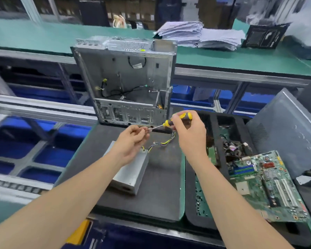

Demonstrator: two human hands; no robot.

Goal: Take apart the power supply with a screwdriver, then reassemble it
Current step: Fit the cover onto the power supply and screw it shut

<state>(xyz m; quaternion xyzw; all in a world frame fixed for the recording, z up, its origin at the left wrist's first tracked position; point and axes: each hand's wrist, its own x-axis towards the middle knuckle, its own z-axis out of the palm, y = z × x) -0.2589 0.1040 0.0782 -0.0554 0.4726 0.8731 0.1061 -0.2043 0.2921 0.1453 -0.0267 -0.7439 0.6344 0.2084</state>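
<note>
Your right hand (188,132) wraps the handle of the yellow-and-black screwdriver (178,119). Your left hand (133,138) pinches its metal shaft near the tip. The hands are close together, raised above the mat. Cannot tell whether a screw sits on the tip.

The grey sheet-metal power supply box (131,174) lies flat beneath your left wrist on the dark grey foam mat (162,186). Its bundle of yellow, black and blue wires (161,143) trails off to the far right.

Just beyond the hands, the open silver steel computer case (126,78) stands upright. Inside it hang loose black cables with yellow plugs.

Right of the mat is the black foam compartment tray (212,123). A far compartment holds a tangle of dark parts and wires. The green rectangular motherboard (269,184) lies across its near right side. Small dark pieces (201,202), too small to name, are scattered in the near left compartment.

A grey perforated metal side panel (284,133) leans at the right. On the far side is a green-topped bench (43,38) with stacks of white paper (199,35). Blue plastic bins (48,155) sit low on the left.
</note>
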